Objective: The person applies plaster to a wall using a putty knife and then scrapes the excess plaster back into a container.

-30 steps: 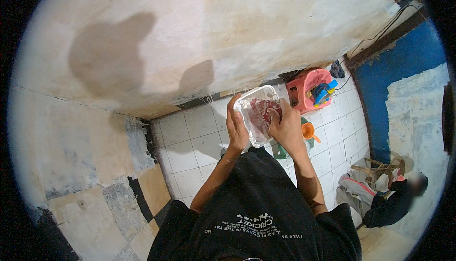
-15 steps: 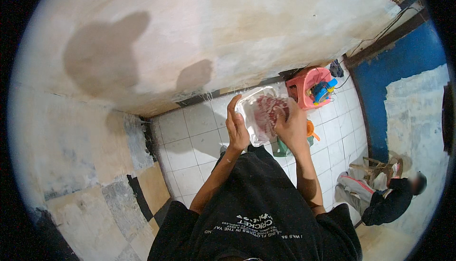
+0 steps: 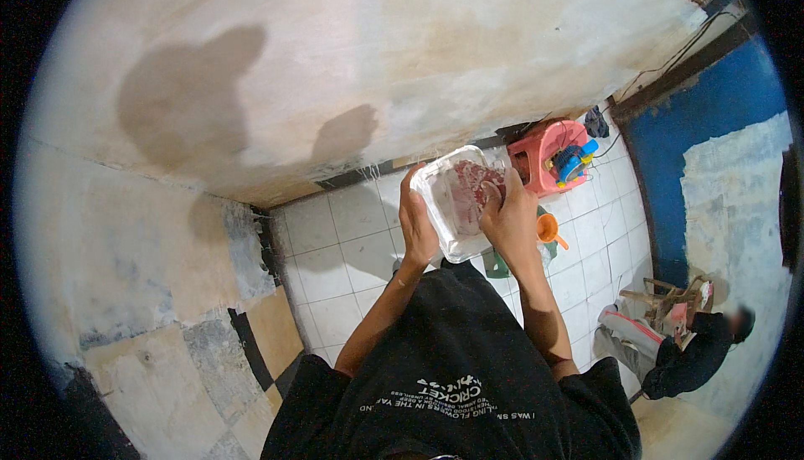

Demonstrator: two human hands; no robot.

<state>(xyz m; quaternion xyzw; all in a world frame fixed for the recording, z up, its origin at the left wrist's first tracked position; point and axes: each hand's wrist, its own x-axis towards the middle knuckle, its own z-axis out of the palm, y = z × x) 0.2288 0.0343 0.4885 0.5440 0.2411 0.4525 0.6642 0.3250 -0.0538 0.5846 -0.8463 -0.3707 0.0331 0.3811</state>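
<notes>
Beige and grey patched wall (image 3: pixel 142 276) at far left, one black strip (image 3: pixel 249 347) near its lower right end. Two shadows on the pale wall ahead: one large head shadow (image 3: pixel 188 100), one smaller hand shadow (image 3: pixel 343 129). White tile floor (image 3: pixel 356 217) below. Then two bare hands, one tray, one red piece. Left hand (image 3: pixel 417 227): grip grasping the left side of the whitish rectangular tray (image 3: pixel 441 193), fingers up along the rim; the tray is held up in front of the black shirt (image 3: pixel 444 351), above the floor. Red-and-white mottled piece (image 3: pixel 475 179), material unclear, sits over the tray's right half; can't tell how far it touches the bottom. Right hand (image 3: pixel 512 219): grip clenched on the red piece, thumb on top, at the tray's right side. Just right and below, on the floor: one green item (image 3: pixel 500 267), partly hidden, and one orange dipper (image 3: pixel 548 227), handle pointing lower right. Beyond, one pink plastic seat (image 3: pixel 529 162) bearing one blue-and-yellow device (image 3: pixel 574 162), one dark bundle (image 3: pixel 595 122) beside it. Far right: one blue wall section (image 3: pixel 657 192), one wooden stool (image 3: pixel 641 297), one other person (image 3: pixel 691 364) in a black top and grey trousers.
</notes>
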